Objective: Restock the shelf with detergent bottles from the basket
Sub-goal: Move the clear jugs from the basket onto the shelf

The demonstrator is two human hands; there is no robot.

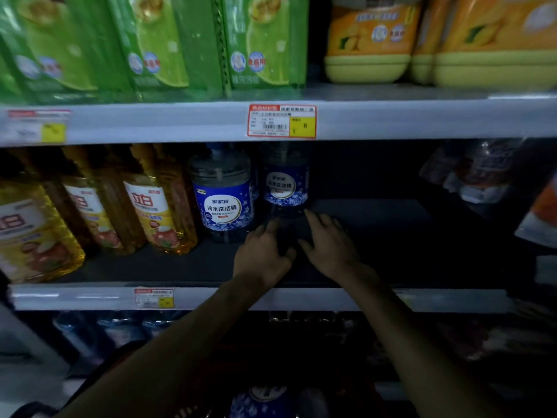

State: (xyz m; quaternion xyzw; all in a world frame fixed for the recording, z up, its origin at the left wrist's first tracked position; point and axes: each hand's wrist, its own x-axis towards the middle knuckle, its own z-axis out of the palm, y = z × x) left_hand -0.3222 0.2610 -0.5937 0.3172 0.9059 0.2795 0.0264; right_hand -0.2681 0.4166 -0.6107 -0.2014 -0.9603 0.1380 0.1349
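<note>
A blue-labelled detergent bottle (285, 184) stands deep on the middle shelf (304, 298). A second one (222, 194) stands closer to the front, just to its left. My left hand (265, 251) and my right hand (330, 241) reach in on either side of the deeper bottle's base. The right fingertips are straight and touch its lower right edge. The left fingers lie loosely bent at its lower left. Neither hand wraps the bottle. Another blue-labelled bottle (265, 399) lies low in the frame between my arms, in dim light; the basket itself is hard to make out.
Yellow detergent bottles (156, 206) fill the middle shelf's left side. Bare dark shelf (376, 224) lies right of the blue bottles, with bagged goods (479, 176) at the far right. Green refill packs (156, 46) and orange tubs (370, 40) sit on the shelf above.
</note>
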